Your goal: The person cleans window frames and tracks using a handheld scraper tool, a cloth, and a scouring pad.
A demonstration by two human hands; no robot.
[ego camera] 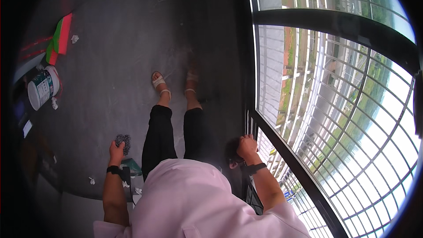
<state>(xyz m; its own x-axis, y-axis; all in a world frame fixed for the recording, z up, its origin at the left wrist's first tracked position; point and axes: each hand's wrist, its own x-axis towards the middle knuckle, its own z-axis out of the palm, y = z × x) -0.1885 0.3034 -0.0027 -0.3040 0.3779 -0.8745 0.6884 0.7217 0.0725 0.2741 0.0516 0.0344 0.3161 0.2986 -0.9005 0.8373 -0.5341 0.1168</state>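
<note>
My left hand [117,152] grips a dark grey, fuzzy scrubbing pad [123,143] out at my left side, above the floor. My right hand [248,147], its fingers curled, is at the dark window frame [256,117] on my right. Whether it holds anything is hidden. Just left of it is a dark rounded shape [232,148] with a small pinkish part, too unclear to name. A black band is on each wrist. Beyond the frame, the window panes [271,72] show a metal grille.
On the dark floor [112,72] at far left lie a red and green broom head or dustpan [62,34] and a white bucket [43,87] with a printed label. Crumpled paper [75,39] is scattered about. A green object [131,167] lies beside my left wrist.
</note>
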